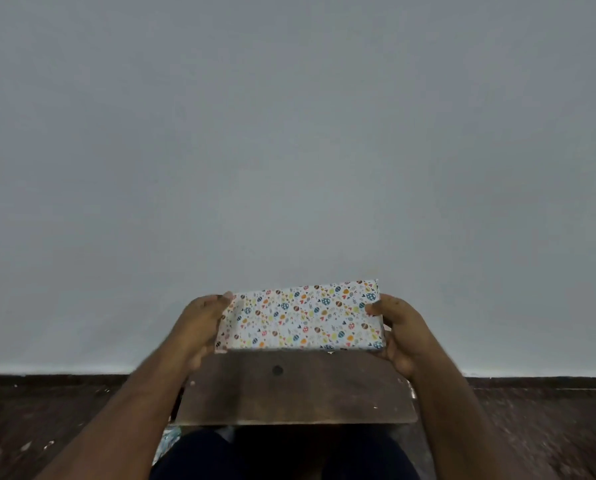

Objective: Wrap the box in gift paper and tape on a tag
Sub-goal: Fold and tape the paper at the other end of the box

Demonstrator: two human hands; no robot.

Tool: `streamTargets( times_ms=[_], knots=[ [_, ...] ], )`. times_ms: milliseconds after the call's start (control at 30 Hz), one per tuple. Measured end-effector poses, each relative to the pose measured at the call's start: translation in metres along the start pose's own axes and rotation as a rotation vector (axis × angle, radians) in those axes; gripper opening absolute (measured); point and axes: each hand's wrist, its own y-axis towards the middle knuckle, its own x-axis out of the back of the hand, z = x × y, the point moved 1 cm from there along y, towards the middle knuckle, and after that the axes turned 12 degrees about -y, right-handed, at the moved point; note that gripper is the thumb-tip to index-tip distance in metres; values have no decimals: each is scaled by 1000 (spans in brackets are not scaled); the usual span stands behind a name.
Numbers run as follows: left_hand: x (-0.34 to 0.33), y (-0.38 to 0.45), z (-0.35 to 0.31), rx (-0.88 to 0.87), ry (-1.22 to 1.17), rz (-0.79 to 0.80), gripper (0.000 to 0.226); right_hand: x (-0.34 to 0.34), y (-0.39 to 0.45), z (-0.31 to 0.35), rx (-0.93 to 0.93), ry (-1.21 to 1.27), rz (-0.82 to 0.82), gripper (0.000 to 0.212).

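Observation:
The box [301, 318] is covered in white gift paper printed with small coloured eggs and hearts. It is held up in front of a pale wall, its broad face turned toward me, slightly tilted. My left hand [199, 323] grips its left end, thumb on the top corner. My right hand [398, 330] grips its right end, thumb pressed on the front face. No tag or tape shows on the visible face.
A small dark wooden board or low table [296, 389] lies below the box, above my lap. A scrap of patterned paper [166, 445] peeks out at its lower left. Dark floor [47, 427] stretches on both sides up to the wall [289, 150].

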Motion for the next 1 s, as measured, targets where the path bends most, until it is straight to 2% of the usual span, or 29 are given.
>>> streamTargets(
  times_ms=[100,267,433,500,600,1000],
  knots=[
    [14,3,15,153,-51,50,34,4,8,-12,-27,-22,-42,17],
    [19,11,33,196,9,74,20,11,25,-43,-129,-20,-93,25],
    [24,26,61,192,151,61,30,11,36,-80,-271,-129,-173,18],
    [24,29,73,167,242,56,35,11,44,-92,-317,-260,-212,21],
    [21,32,89,135,298,40,47,11,49,-102,-286,-544,-215,16],
    [5,29,100,15,503,-2,37,22,65,-135,-194,-1038,-284,34]
  ],
)
